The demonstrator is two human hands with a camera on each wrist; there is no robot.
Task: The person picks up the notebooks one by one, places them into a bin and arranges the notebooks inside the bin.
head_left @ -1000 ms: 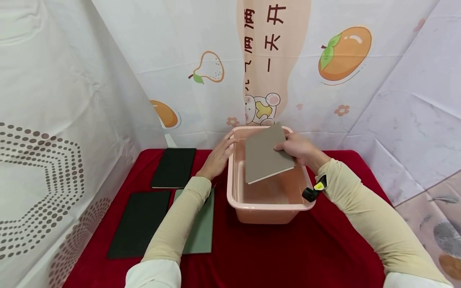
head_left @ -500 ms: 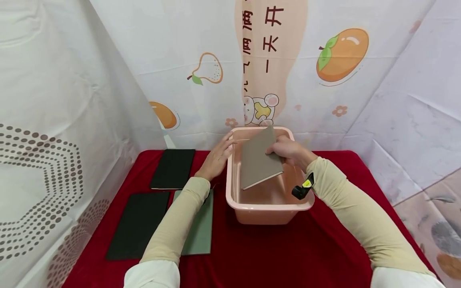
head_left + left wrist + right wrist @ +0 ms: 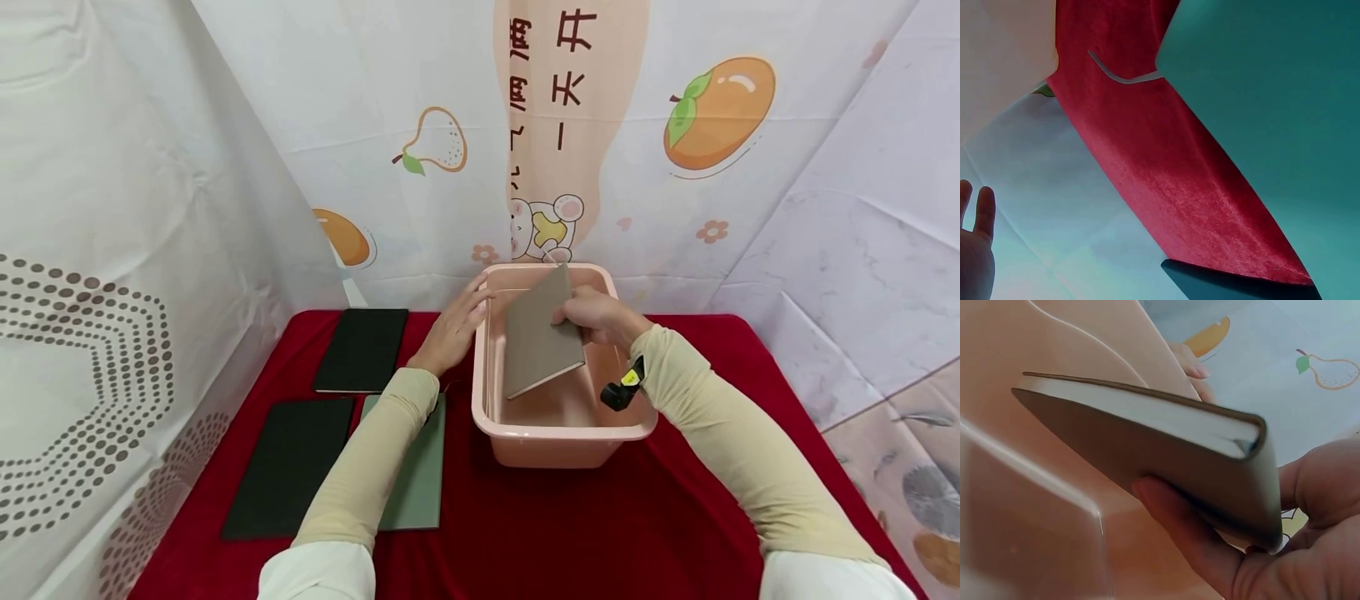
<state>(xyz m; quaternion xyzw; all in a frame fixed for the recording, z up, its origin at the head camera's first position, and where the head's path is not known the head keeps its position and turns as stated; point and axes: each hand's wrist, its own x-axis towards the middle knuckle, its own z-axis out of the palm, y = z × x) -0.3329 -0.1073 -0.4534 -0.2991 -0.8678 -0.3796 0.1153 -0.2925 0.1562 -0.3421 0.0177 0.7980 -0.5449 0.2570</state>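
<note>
A grey-brown hardcover notebook (image 3: pixel 542 337) slants inside the mouth of a pink plastic tub (image 3: pixel 566 432). Gripping its right side is my right hand (image 3: pixel 598 314), thumb on the near cover. In the right wrist view the notebook (image 3: pixel 1129 434) shows its page edges and rounded spine between the fingers and thumb. My left hand (image 3: pixel 452 331) rests against the tub's left rim with its fingers extended. In the left wrist view only part of that hand (image 3: pixel 977 259) appears, at the lower left. Whether the notebook touches the tub's floor is hard to see.
Left of the tub, a black notebook (image 3: pixel 362 350), a larger black notebook (image 3: pixel 288 467) and a green notebook (image 3: pixel 420 483) lie on the red cloth (image 3: pixel 600 533). My left forearm passes over the green one. A printed curtain (image 3: pixel 450 208) hangs close behind the tub.
My right hand has moved left and slightly down, bringing the notebook lower into the tub; most of this came in the first half second. The left hand stays at the rim.
</note>
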